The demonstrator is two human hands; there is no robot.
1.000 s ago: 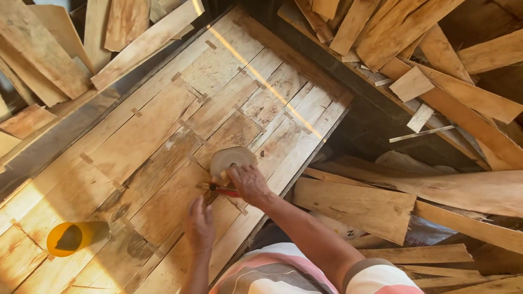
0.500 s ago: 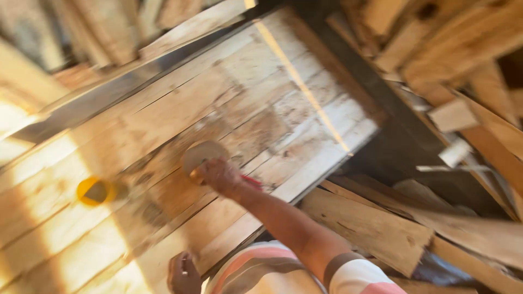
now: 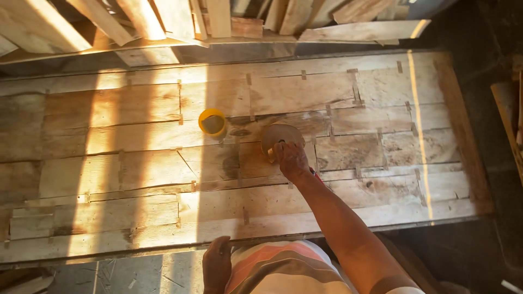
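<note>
Right hand (image 3: 291,159) pressing a round tape roll (image 3: 279,136) on a patched veneer sheet (image 3: 136,163), yellow cup (image 3: 212,121) near, left hand (image 3: 217,264) at the sheet's near edge, wood strips (image 3: 163,19) stacked behind.

Bare panel (image 3: 109,158) lies open left of the yellow cup (image 3: 212,122); stacked planks (image 3: 163,22) crowd the far edge

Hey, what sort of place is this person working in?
Most likely a woodworking or veneer workshop. A large panel of thin wood sheets joined with small tape strips fills the view, offcut planks are piled behind it, and the right hand presses on a tape roll beside a yellow cup.
</note>
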